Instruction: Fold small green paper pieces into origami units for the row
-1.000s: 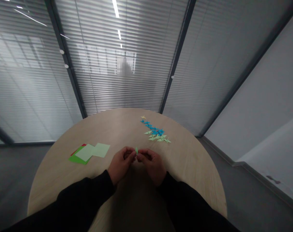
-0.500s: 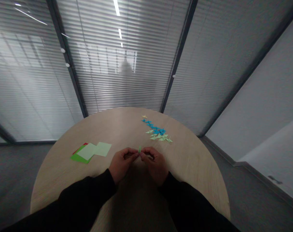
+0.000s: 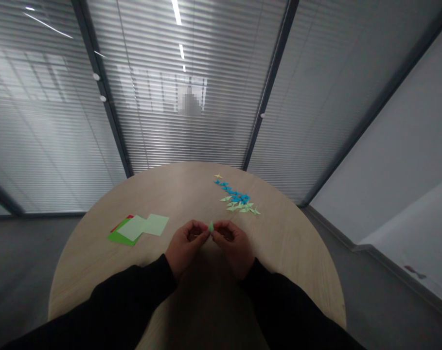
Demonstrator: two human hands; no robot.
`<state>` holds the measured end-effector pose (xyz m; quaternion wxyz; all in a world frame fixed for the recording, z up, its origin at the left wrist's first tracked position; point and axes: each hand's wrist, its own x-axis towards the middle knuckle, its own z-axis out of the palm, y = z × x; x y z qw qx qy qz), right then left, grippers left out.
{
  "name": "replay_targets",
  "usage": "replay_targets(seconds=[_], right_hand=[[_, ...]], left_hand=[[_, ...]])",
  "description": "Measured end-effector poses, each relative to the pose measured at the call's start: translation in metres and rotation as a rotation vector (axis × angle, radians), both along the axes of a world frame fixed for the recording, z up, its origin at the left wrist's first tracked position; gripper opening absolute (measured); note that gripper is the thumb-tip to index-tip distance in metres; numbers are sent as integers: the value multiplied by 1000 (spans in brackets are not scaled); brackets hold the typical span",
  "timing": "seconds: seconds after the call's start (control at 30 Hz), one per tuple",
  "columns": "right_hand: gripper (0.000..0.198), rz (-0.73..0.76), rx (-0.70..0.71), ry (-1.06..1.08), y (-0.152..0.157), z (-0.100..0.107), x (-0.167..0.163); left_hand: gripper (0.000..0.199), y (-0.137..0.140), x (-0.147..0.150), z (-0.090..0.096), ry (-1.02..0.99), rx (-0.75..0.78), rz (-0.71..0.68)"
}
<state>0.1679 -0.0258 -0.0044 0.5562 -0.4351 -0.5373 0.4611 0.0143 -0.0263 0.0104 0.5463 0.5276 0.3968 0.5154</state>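
Between my fingertips, over the near middle of the round table, is a small piece of folded pale green paper (image 3: 211, 227). My left hand (image 3: 186, 245) pinches it from the left with thumb and forefinger. From the other side my right hand (image 3: 234, 245) pinches it the same way. Most of the paper is covered by the fingers, so its exact folded shape cannot be made out. Beyond my right hand lie several folded pale green paper cranes (image 3: 240, 207), with a row of blue paper cranes (image 3: 238, 197) behind them.
On the left of the wooden table (image 3: 279, 272) lie pale green paper squares (image 3: 156, 224), partly over a brighter green sheet (image 3: 121, 237) and a red sheet (image 3: 129, 217). A small yellow folded paper (image 3: 218, 176) is near the far edge. Glass panels with blinds (image 3: 191, 136) stand behind.
The folded green paper looks slightly broader and turned between my fingertips. My fingers have shifted a little, and both hands still pinch it. The papers on the table lie as before.
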Motion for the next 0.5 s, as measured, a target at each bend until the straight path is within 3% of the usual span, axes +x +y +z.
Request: replay_targets(seconds=[0.2,0.5], right_hand=[[22,69,-98,37,-1,3,0],[19,60,-46,-83,-3,7,1]], left_hand=[[36,2,1,-3,-39,-25,-84],[30,-1,0,2,23,-2,-85]])
